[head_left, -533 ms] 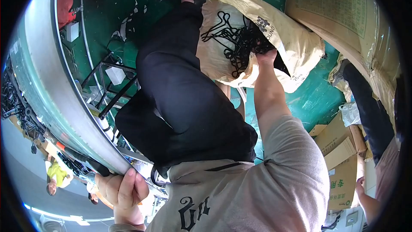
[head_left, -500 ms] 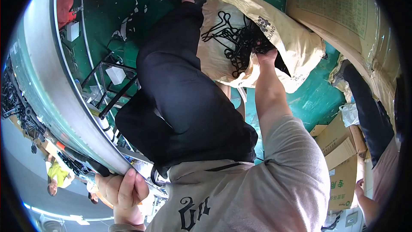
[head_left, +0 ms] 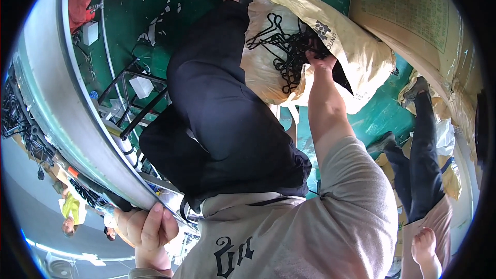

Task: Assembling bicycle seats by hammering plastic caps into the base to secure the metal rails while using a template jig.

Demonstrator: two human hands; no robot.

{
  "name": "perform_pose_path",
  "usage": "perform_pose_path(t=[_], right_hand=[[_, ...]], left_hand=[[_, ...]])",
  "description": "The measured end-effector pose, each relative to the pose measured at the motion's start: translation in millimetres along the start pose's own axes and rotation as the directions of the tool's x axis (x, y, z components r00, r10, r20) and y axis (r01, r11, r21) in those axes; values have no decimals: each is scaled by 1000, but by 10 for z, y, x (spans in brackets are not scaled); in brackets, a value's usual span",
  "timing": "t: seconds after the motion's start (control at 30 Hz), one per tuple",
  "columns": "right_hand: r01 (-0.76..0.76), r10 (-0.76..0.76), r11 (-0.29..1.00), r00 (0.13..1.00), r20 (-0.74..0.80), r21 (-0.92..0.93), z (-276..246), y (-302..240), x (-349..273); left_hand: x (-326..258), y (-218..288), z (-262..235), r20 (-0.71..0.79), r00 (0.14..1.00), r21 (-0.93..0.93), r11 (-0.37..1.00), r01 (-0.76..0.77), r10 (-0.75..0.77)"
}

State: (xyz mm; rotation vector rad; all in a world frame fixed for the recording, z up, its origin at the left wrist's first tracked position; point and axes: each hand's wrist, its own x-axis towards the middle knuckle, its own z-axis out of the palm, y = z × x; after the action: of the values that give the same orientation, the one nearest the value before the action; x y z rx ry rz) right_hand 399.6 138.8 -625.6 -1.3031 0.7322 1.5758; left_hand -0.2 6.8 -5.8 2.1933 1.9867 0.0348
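My right hand (head_left: pixel 321 61) reaches into the mouth of a pale woven sack (head_left: pixel 372 67). Its fingers curl into a tangle of looped black cords (head_left: pixel 287 54), which partly hide the fingertips. Some of the cords lie spread over the sack's near-white side. At lower left, my left hand (head_left: pixel 147 227) is closed at the metal rim of a long worktable (head_left: pixel 98 129). A black bar (head_left: pixel 103 192) with an orange part lies along the table's far side and ends at those fingers. What they hold, if anything, is hidden.
Black parts (head_left: pixel 23 124) heap on the table at far left. A black metal frame (head_left: pixel 137 90) stands beneath it. A large cardboard box (head_left: pixel 403 10) borders the sack. One person (head_left: pixel 421 175) is close on the right; another in yellow (head_left: pixel 72 209) is beyond the table.
My right hand has shifted slightly deeper among the cords. The person at right has stepped further into view, with a raised hand now showing. My left hand stays at the rim.
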Motion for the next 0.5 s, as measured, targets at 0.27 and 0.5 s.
perform_pose_path(t=[0.27,0.5], right_hand=[[37,-40,999,998,-56,-40,-23,292,-510],[-76,88,991,990,108,-113,-303,203,-1326]], left_hand=[[-17,-19,-19,5,1000,-16,999,-29,29],[50,-62,124,-158,979,-15,991,-136,132]])
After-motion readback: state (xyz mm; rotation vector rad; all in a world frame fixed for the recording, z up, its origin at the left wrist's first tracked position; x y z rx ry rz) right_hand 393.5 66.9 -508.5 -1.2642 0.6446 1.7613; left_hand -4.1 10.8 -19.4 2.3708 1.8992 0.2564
